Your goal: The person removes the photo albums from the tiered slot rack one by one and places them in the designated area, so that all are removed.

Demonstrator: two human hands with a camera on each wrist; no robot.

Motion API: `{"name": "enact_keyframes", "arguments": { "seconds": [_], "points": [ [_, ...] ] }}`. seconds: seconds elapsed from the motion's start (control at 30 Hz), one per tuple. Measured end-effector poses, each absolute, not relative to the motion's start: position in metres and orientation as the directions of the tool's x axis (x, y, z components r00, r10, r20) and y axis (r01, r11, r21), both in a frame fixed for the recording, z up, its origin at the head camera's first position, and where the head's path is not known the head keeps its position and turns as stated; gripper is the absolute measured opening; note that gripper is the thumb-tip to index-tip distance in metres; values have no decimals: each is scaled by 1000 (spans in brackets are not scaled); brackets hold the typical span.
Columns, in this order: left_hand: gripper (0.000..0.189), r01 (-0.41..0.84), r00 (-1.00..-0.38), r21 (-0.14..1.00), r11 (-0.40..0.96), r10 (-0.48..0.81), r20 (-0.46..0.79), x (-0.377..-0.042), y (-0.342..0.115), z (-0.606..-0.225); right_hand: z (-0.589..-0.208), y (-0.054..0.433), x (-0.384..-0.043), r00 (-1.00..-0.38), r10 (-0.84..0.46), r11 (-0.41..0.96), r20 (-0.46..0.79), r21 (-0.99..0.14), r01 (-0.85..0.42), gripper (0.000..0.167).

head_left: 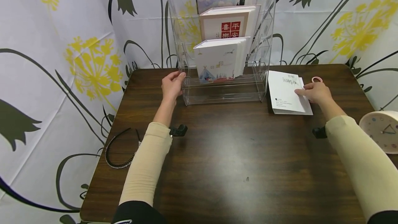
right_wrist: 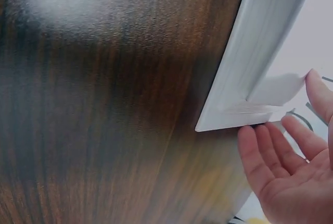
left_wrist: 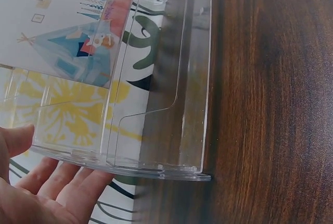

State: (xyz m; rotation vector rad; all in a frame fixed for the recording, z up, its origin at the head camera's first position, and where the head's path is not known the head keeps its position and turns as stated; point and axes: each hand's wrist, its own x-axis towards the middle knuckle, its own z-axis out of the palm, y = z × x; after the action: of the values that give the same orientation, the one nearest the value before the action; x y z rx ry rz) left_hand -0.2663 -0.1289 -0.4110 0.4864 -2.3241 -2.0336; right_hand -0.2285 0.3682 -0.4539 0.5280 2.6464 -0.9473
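Currently, a person's right hand (head_left: 318, 92) pinches the right edge of a white, rectangular, paper-covered book (head_left: 284, 91), thumb on its cover, fingers at the edge. Most of the book extends left of this grip, lying on a dark brown wood-grain table (head_left: 233, 141), just beside the right side of a clear acrylic tiered rack (head_left: 224, 98). The left hand (head_left: 171, 85) holds the rack's left side panel between thumb and fingers. 3 light-coloured books (head_left: 217, 59) stand in the rack.

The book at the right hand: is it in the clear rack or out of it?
Out: the head view shows the book beside the rack, the right hand at its edge.
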Motion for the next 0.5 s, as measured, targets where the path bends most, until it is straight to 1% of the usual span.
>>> {"name": "enact_keyframes", "arguments": {
  "seconds": [0.13, 0.23, 0.37, 0.5],
  "points": [
    [38, -218, -951, 970, 107, -246, -187, -267, -129, -411, -457, 370, -228, -905, 225, 731, -360, -552, 401, 75],
    [39, -214, -954, 972, 99, -235, -186, -267, -128, -412, -458, 371, -225, -924, 194, 770, -328, -533, 351, 75],
    [39, -213, -953, 972, 99, -239, -185, -267, -128, -413, -458, 370, -220, -951, 110, 823, -288, -511, 250, 79],
    [39, -201, -956, 974, 109, -240, -170, -267, -129, -414, -455, 367, -215, -975, 35, 837, -221, -526, 150, 80]
  ]
}}
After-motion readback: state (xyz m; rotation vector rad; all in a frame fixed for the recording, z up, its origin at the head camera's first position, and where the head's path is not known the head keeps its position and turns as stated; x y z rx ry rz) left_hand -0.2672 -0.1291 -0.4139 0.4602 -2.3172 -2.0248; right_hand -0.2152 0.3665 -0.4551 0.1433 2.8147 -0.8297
